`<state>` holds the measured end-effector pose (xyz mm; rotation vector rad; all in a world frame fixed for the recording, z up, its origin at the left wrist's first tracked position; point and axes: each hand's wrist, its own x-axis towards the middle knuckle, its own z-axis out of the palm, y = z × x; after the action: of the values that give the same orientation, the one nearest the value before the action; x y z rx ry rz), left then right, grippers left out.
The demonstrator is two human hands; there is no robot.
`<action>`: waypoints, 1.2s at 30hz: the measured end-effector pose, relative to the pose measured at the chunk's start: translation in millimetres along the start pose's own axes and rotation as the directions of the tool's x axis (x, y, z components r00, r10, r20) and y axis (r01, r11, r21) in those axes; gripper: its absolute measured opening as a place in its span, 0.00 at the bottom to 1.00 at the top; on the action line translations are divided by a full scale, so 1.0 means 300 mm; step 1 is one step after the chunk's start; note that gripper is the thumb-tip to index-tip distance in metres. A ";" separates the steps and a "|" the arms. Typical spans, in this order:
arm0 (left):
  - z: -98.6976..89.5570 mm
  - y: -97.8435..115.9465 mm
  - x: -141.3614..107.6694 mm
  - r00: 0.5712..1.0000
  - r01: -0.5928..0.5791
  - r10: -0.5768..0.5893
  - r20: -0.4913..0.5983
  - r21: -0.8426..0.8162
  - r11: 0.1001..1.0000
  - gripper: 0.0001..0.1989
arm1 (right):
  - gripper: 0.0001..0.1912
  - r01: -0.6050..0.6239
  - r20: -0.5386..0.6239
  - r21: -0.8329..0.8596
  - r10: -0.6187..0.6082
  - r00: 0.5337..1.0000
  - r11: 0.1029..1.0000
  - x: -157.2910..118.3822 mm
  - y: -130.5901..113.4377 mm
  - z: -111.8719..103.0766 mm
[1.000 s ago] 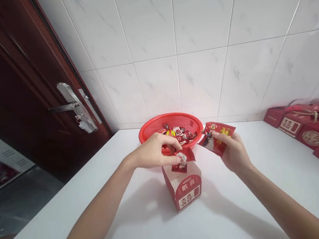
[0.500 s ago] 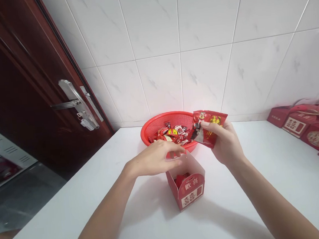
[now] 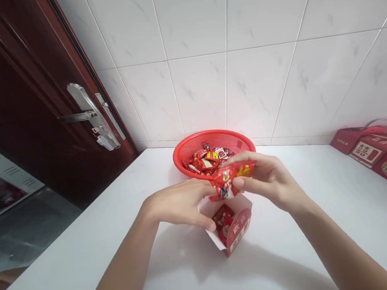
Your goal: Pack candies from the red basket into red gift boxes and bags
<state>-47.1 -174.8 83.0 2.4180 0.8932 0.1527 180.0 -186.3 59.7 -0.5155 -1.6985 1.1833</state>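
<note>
My right hand (image 3: 267,181) pinches a shiny red candy packet (image 3: 232,177) between thumb and fingers, just above an open red gift box (image 3: 240,231). Red wrapped pieces (image 3: 224,219) lie inside the box. At the box's left side is my left hand (image 3: 185,204), its thumb and fingers spread around the opening with the thumb at the side flap; some fingertips are hidden behind the packet. Behind the hands stands a red plastic basket (image 3: 180,153) holding several wrapped candies (image 3: 206,161).
Closed red gift boxes (image 3: 380,151) are grouped at the right on the white table (image 3: 126,232). A white tiled wall (image 3: 196,95) rises behind the table. A dark wooden door (image 3: 39,86) with a metal handle (image 3: 92,115) stands at the left.
My right hand has brought the packet left and down over the box. My left hand has moved down to the box's side, and the flap there now leans outward.
</note>
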 end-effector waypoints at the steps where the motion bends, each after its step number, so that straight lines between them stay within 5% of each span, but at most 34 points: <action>1: -0.002 0.001 -0.003 0.999 -0.010 0.011 0.036 -0.052 0.999 0.15 | 0.12 0.011 0.053 -0.054 -0.009 0.999 0.998 -0.003 -0.010 -0.004; 4: -0.005 0.007 -0.009 0.996 0.000 0.009 0.087 -0.096 0.995 0.13 | 0.11 0.066 0.226 -0.228 -0.013 0.974 0.971 -0.013 -0.038 -0.007; 8: 0.002 0.037 -0.015 0.994 0.085 -0.087 0.059 0.040 0.996 0.11 | 0.15 0.123 0.411 -0.456 0.086 0.908 0.882 -0.032 -0.048 0.018; 16: 0.012 0.058 -0.036 0.995 0.098 -0.101 0.025 0.108 0.989 0.10 | 0.18 0.065 0.388 -0.630 0.240 0.890 0.774 -0.039 -0.022 0.045; 23: -0.002 0.045 -0.033 0.994 0.083 -0.089 0.061 0.088 0.993 0.16 | 0.13 -0.058 0.208 -0.824 0.395 0.895 0.563 -0.041 0.003 0.076; 28: -0.006 0.044 -0.029 0.988 0.123 -0.134 0.075 0.135 0.983 0.20 | 0.15 -0.024 0.145 -0.919 0.395 0.907 0.394 -0.036 0.014 0.105; 32: -0.003 0.035 -0.027 0.991 0.098 -0.109 0.074 0.141 0.985 0.22 | 0.14 0.009 0.159 -0.932 0.386 0.908 0.362 -0.039 0.019 0.097; 36: -0.001 0.034 -0.022 0.993 0.069 -0.085 0.078 0.180 0.981 0.22 | 0.13 0.035 0.234 -0.906 0.429 0.872 0.421 -0.043 0.009 0.087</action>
<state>-46.5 -185.2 89.1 2.5265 0.9970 -0.0612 162.2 -207.4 49.6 -1.2106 -2.7193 0.4065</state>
